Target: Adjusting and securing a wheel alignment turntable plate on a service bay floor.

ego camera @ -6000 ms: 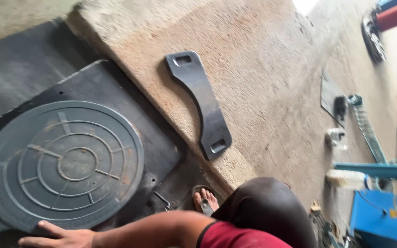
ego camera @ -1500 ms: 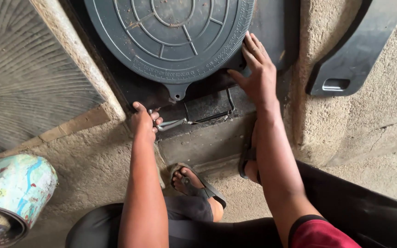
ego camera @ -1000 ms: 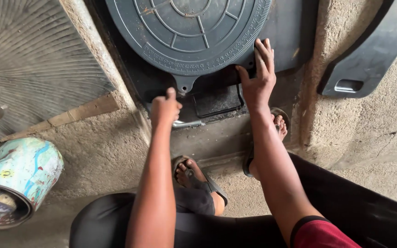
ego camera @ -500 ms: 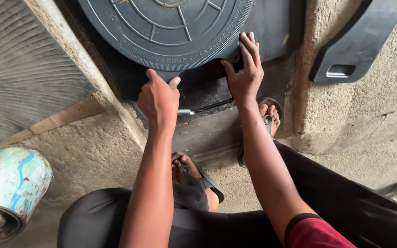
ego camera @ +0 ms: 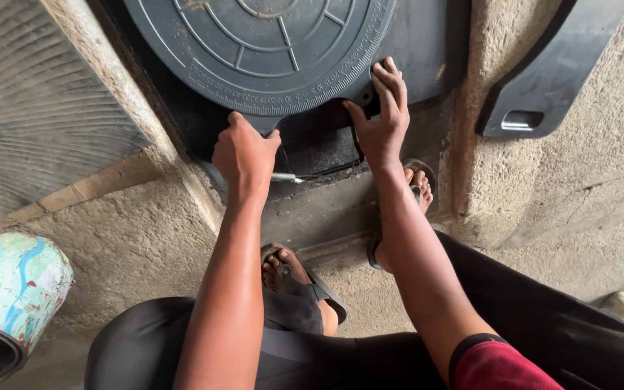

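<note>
A large round dark grey cover (ego camera: 254,43) with raised rings and spokes lies at the top, over a dark base plate (ego camera: 427,50). My left hand (ego camera: 243,152) is closed around the small tab at the cover's near edge. My right hand (ego camera: 383,119) rests on the cover's rim to the right, fingers laid over the edge and thumb hooked under it. A thin cable with a metal end (ego camera: 287,177) runs beneath the cover between my two hands. I am squatting, both sandalled feet on the concrete below.
A curved black metal bracket (ego camera: 550,68) with a slot lies on the concrete at the upper right. A finned radiator-like panel (ego camera: 30,108) fills the upper left. A painted tin can (ego camera: 5,296) lies on its side at the lower left.
My left hand has moved up from the cable area and closed on the cover's tab. My right hand has stayed on the rim. The view has shifted slightly.
</note>
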